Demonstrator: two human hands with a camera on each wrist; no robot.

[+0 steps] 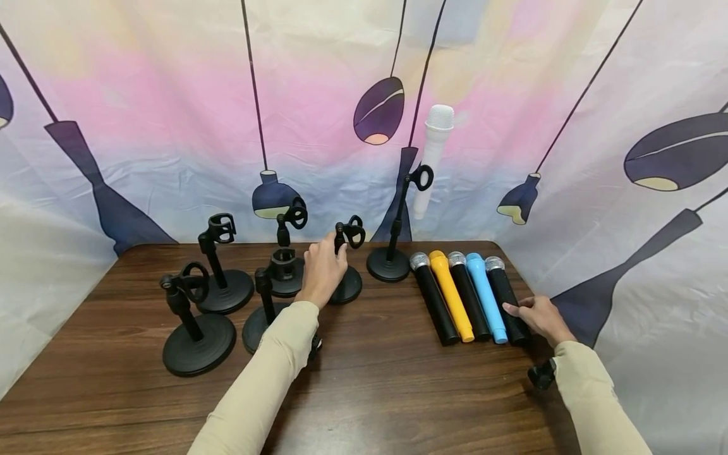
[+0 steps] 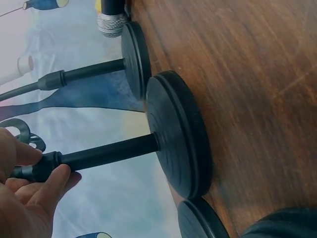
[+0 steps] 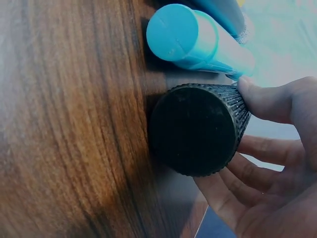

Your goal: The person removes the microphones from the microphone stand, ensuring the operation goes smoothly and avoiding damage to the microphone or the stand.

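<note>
My left hand [image 1: 324,268] grips a black tabletop microphone stand [image 2: 109,153] by the collar at the top of its pole, just under the ring clip. The stand's round base [image 1: 348,289] is on the table. On the right, my right hand [image 1: 543,316] holds a black microphone [image 3: 193,131] near its ribbed lower end, thumb on one side and fingers round the other. That microphone is the rightmost of a side-by-side row, lying beside a light blue microphone [image 1: 486,297]. A yellow microphone [image 1: 452,297] and two more black ones with silver heads lie further left.
Several black stands, among them a front-left one [image 1: 199,344], cluster left of my left hand. A taller stand [image 1: 390,264] is at the back; a white microphone [image 1: 434,148] overlaps its clip. Behind the wooden table [image 1: 375,379] hangs a printed cloth [image 1: 188,126].
</note>
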